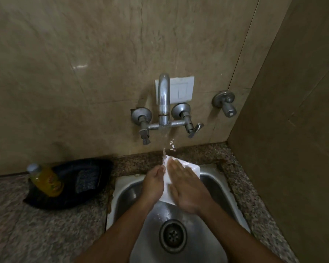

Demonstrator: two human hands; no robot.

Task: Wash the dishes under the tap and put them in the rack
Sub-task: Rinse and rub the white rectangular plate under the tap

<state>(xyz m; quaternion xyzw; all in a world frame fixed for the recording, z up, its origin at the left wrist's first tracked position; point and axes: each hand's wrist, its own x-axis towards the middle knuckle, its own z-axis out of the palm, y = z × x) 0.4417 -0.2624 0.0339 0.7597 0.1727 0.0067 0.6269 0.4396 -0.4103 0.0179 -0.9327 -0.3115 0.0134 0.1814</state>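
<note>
You are holding a white dish point(180, 174) over the sink point(215, 186) under the tap point(164, 99): left hand point(153, 184) gripping its edge, right hand point(186, 188) pressing flat, fingers straight.

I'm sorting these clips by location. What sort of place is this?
Probably a small home kitchen corner: a steel sink set in a granite counter, a wall tap running, and a dish-soap bottle alongside.

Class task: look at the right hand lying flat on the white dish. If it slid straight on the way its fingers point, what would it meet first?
The right hand points up-left across the white dish, so it would probably meet the water stream first, then the left hand's fingertips; depth is unclear.
</note>
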